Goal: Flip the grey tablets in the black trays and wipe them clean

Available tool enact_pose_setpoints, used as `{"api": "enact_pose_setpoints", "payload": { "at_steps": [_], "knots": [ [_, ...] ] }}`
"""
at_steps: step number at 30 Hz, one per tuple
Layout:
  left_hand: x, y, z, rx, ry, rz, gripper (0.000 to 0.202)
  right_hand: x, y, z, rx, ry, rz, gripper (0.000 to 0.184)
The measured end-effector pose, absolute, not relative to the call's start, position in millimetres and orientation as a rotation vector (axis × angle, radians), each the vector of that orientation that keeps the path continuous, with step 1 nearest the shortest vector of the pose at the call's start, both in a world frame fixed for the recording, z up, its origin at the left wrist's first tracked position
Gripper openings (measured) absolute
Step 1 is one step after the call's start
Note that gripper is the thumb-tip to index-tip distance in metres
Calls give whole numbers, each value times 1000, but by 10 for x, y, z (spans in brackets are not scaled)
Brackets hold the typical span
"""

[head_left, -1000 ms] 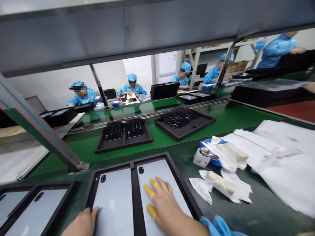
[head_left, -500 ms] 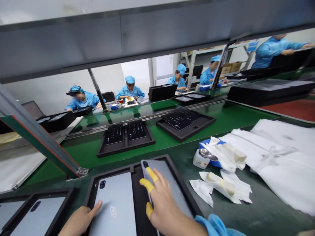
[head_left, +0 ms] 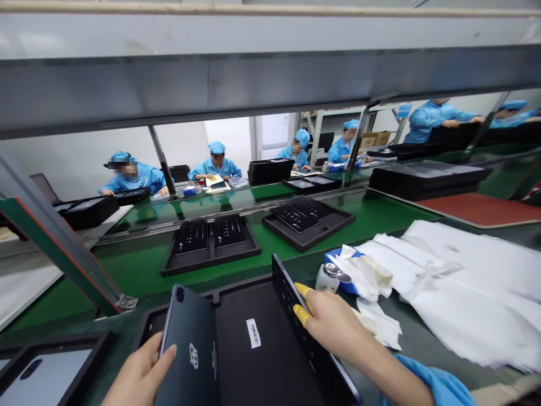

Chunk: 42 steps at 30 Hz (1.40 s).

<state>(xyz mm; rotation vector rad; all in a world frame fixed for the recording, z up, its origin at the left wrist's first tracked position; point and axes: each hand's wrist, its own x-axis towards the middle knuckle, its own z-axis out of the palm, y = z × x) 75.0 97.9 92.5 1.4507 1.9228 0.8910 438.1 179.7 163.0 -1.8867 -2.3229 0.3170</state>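
Note:
My left hand (head_left: pixel 141 366) is closed on the long edge of a grey-blue tablet (head_left: pixel 190 344), which is tipped up on its side with its camera and logo showing. My right hand (head_left: pixel 338 324), yellow finger cots on its fingers, grips a second tablet (head_left: pixel 302 344). That one also stands steeply tilted, its dark printed front facing left. Both tablets are over a black tray (head_left: pixel 240 307). A white barcode label (head_left: pixel 253 332) lies on the tray floor between them.
To the right are a small white dispenser bottle (head_left: pixel 327 277), crumpled wipes (head_left: pixel 367 268) and white sheets (head_left: pixel 456 270). Black trays with tablets sit ahead on the green conveyor (head_left: pixel 139 265); another tray (head_left: pixel 99 344) is at left. A shelf (head_left: pixel 253 79) hangs overhead. Several co-workers sit beyond.
Both tablets lay flat, backs up, in the tray; now each is lifted onto its edge. The right hand moved right with its tablet, exposing the tray floor and label. The camera view tilted upward.

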Motion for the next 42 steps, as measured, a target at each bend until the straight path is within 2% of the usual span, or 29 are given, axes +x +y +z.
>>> {"api": "enact_pose_setpoints", "payload": {
  "at_steps": [5, 10, 16, 23, 26, 33, 39, 42],
  "knots": [
    [855, 1124, 1202, 1491, 1911, 839, 54, 4217, 1834, 1739, -1698, -2225, 416, 19],
    [999, 1409, 1459, 1656, 2160, 613, 36, 3814, 1988, 1751, -1643, -2189, 362, 32],
    [1227, 1589, 1477, 1680, 2212, 624, 31, 3458, 2101, 1608, -1633, -2231, 343, 42],
    [1070, 2012, 1607, 1663, 2347, 593, 29, 3247, 2391, 1791, -1763, -2248, 225, 61],
    [1012, 2182, 1639, 1632, 2386, 564, 33, 3182, 2520, 1845, -1792, -2266, 231, 56],
    [976, 2212, 1723, 1617, 2363, 414, 35, 3207, 2642, 1877, -1768, -2377, 513, 26],
    [1164, 1815, 1999, 1694, 2587, 611, 36, 3297, 2410, 1938, -1653, -2253, 346, 33],
    [1330, 1592, 1904, 1695, 2753, 747, 50, 3328, 2234, 1780, -1595, -2113, 220, 32]
  ]
}}
